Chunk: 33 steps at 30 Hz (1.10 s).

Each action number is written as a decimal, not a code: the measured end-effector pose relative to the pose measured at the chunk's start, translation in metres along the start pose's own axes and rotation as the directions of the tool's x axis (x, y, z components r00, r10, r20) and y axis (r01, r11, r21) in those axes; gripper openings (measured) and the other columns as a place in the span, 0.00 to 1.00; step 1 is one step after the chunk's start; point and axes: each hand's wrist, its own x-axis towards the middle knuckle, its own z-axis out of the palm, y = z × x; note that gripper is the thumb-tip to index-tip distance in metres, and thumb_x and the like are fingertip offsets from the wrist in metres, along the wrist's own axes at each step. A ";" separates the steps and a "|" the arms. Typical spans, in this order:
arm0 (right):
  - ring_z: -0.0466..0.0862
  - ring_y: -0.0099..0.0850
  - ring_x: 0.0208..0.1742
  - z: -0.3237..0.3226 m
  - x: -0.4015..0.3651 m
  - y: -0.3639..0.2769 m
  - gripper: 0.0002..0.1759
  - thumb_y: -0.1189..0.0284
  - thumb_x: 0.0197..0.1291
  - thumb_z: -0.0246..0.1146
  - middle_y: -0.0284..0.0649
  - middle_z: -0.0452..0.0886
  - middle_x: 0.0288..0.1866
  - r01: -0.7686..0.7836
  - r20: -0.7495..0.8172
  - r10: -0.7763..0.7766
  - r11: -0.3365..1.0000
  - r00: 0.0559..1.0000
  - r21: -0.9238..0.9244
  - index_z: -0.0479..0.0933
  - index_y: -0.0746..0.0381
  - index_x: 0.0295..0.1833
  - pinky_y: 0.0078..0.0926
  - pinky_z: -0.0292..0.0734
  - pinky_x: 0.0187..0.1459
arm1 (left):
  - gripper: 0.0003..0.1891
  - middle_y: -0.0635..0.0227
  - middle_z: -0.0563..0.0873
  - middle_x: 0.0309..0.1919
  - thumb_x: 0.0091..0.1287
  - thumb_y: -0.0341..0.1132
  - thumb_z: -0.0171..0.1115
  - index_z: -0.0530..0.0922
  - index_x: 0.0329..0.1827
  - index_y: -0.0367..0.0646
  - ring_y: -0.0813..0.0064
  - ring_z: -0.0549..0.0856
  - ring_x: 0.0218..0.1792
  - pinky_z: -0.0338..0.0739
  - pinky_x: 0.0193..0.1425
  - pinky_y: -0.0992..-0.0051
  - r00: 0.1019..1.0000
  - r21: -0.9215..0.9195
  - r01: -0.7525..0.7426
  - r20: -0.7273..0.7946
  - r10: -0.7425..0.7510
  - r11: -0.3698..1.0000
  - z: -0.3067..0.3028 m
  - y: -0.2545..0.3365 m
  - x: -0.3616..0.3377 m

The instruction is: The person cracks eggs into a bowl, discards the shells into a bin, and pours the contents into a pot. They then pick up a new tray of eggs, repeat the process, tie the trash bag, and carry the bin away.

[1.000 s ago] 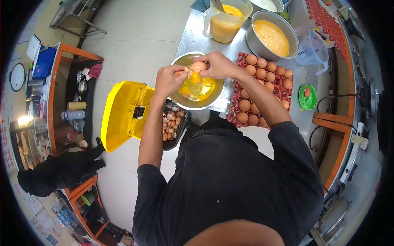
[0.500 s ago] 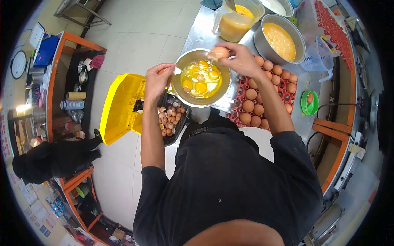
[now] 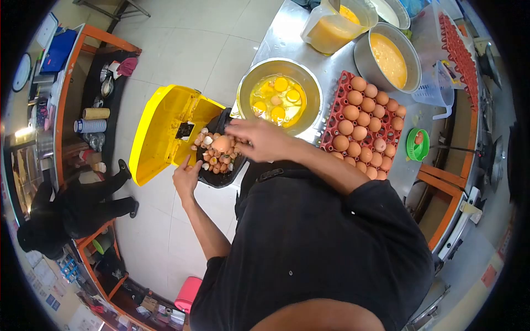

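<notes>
My right hand (image 3: pixel 259 139) reaches across the bin, fingers stretched and apart, nothing between them. Just off its fingertips, a brown eggshell (image 3: pixel 222 144) appears over the heap of broken eggshells (image 3: pixel 217 161) in the black-lined bin (image 3: pixel 225 177). At the bin's left edge is my left hand (image 3: pixel 186 175), its thumb and fingers spread and holding nothing. A metal bowl (image 3: pixel 316 91) stands at the table edge beyond my right hand, with several yolks (image 3: pixel 278 114) in clear egg white.
The yellow bin lid (image 3: pixel 148 135) stands raised. On the metal table are a red egg tray (image 3: pixel 333 122) with brown eggs, a pitcher (image 3: pixel 327 34) and pot (image 3: pixel 411 63) of yellow liquid, and a green bowl (image 3: pixel 418 153). A person in black (image 3: pixel 77 212) is at the left.
Both hands have moved from the metal bowl down to the bin. The eggshells they held have been let go. My view has shifted slightly.
</notes>
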 end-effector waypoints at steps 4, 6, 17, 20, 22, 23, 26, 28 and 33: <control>0.85 0.44 0.39 -0.045 0.006 0.074 0.15 0.65 0.48 0.67 0.47 0.84 0.36 -0.390 -0.078 0.393 0.833 0.916 -0.393 0.83 0.56 0.44 0.41 0.80 0.43 | 0.24 0.75 0.81 0.21 0.57 0.39 0.72 0.81 0.57 0.42 0.84 0.77 0.24 0.74 0.33 0.81 0.961 -0.250 0.274 0.102 -0.256 0.929 -0.005 -0.005 -0.023; 0.85 0.47 0.37 -0.069 0.018 0.071 0.13 0.65 0.51 0.64 0.51 0.84 0.35 -0.461 0.006 0.558 0.692 0.830 -0.555 0.84 0.57 0.42 0.41 0.81 0.43 | 0.22 0.74 0.82 0.23 0.58 0.38 0.71 0.82 0.55 0.40 0.84 0.78 0.27 0.75 0.37 0.81 0.956 -0.274 0.290 0.129 -0.264 0.917 -0.002 -0.001 -0.026; 0.85 0.50 0.36 -0.061 0.020 0.113 0.14 0.71 0.52 0.56 0.54 0.84 0.34 -0.393 -0.039 0.477 0.670 0.878 -0.630 0.83 0.60 0.42 0.46 0.81 0.43 | 0.11 0.65 0.86 0.29 0.59 0.42 0.64 0.86 0.30 0.44 0.63 0.86 0.34 0.79 0.37 0.67 0.689 0.088 -0.724 0.043 0.724 0.684 0.010 0.191 -0.023; 0.84 0.49 0.36 -0.072 0.027 0.118 0.16 0.72 0.51 0.58 0.52 0.84 0.32 -0.339 -0.053 0.382 0.737 0.923 -0.585 0.82 0.54 0.47 0.47 0.80 0.41 | 0.08 0.66 0.85 0.27 0.58 0.38 0.63 0.86 0.28 0.46 0.64 0.86 0.34 0.80 0.34 0.67 0.485 0.400 -0.848 0.323 0.813 0.347 0.048 0.229 -0.005; 0.86 0.47 0.36 -0.067 0.032 0.111 0.14 0.71 0.50 0.59 0.51 0.84 0.32 -0.217 0.055 0.336 0.717 0.940 -0.662 0.84 0.54 0.44 0.45 0.81 0.40 | 0.06 0.68 0.86 0.28 0.58 0.36 0.62 0.86 0.28 0.49 0.67 0.86 0.34 0.79 0.32 0.69 0.426 0.489 -0.855 0.476 0.769 0.171 0.068 0.243 -0.005; 0.86 0.47 0.36 -0.066 0.034 0.110 0.13 0.70 0.50 0.60 0.51 0.84 0.31 -0.157 0.108 0.317 0.702 0.942 -0.695 0.84 0.54 0.42 0.44 0.82 0.39 | 0.06 0.69 0.86 0.29 0.57 0.36 0.62 0.86 0.27 0.50 0.69 0.86 0.34 0.79 0.32 0.70 0.406 0.507 -0.856 0.532 0.743 0.104 0.080 0.246 -0.006; 0.87 0.45 0.35 -0.054 0.039 0.121 0.08 0.72 0.52 0.59 0.49 0.84 0.30 -0.112 0.142 0.319 0.658 0.937 -0.745 0.83 0.60 0.33 0.40 0.82 0.36 | 0.06 0.72 0.87 0.28 0.58 0.35 0.61 0.86 0.26 0.52 0.72 0.86 0.34 0.78 0.31 0.73 0.393 0.562 -0.827 0.591 0.705 -0.010 0.109 0.243 -0.004; 0.87 0.45 0.35 -0.049 0.039 0.125 0.08 0.73 0.53 0.59 0.49 0.84 0.30 -0.114 0.129 0.296 0.680 0.946 -0.725 0.83 0.62 0.32 0.40 0.82 0.36 | 0.07 0.72 0.87 0.27 0.58 0.35 0.61 0.86 0.26 0.53 0.72 0.86 0.34 0.78 0.31 0.73 0.412 0.579 -0.815 0.605 0.681 -0.021 0.115 0.243 -0.003; 0.86 0.47 0.35 -0.038 0.034 0.142 0.08 0.74 0.54 0.58 0.51 0.84 0.31 -0.077 0.109 0.196 0.746 0.975 -0.661 0.83 0.63 0.32 0.41 0.83 0.37 | 0.08 0.73 0.87 0.26 0.59 0.35 0.60 0.87 0.27 0.53 0.73 0.86 0.34 0.77 0.30 0.74 0.445 0.569 -0.823 0.642 0.624 0.002 0.123 0.244 0.001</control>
